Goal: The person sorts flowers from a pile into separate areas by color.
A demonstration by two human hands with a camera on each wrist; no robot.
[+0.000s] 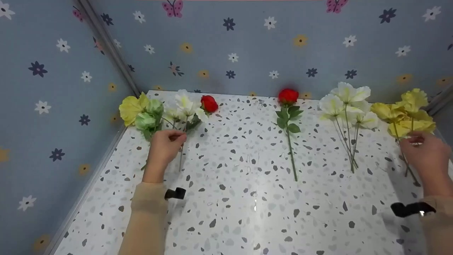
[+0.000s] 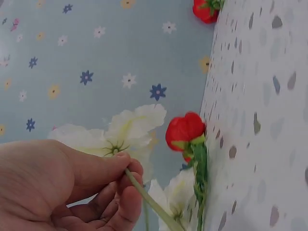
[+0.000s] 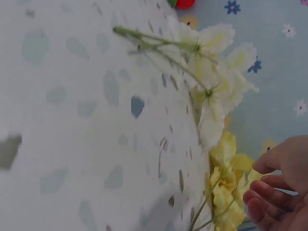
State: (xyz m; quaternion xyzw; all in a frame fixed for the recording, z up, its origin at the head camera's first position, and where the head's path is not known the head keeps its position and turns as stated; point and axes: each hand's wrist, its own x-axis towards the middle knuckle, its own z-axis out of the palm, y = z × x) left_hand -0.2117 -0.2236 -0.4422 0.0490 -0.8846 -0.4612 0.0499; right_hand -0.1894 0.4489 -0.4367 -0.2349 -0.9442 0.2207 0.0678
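Between thumb and fingertips, my left hand (image 1: pixel 166 143) pinches the green stem (image 2: pixel 149 199) of a white flower (image 2: pixel 130 130), just below its bloom. Close beside that bloom are another white flower (image 2: pixel 175 195) and a red flower (image 2: pixel 184 132) on a leafy stem. Pale green flowers (image 1: pixel 148 118) and a yellow flower (image 1: pixel 132 109) lie to the left of this hand. Over at the far right, my right hand (image 1: pixel 426 150) hovers by the yellow flowers (image 1: pixel 407 113), fingers loosely bent. Its thumb and fingertips stand apart in the right wrist view, overlapping a yellow petal.
On the speckled white table (image 1: pixel 247 198), a single red flower (image 1: pixel 288 96) lies at the back centre. White flowers (image 1: pixel 348 101) with thin stems lie between it and the yellow ones. Blue patterned panels (image 1: pixel 212 39) close off the back and the left side.
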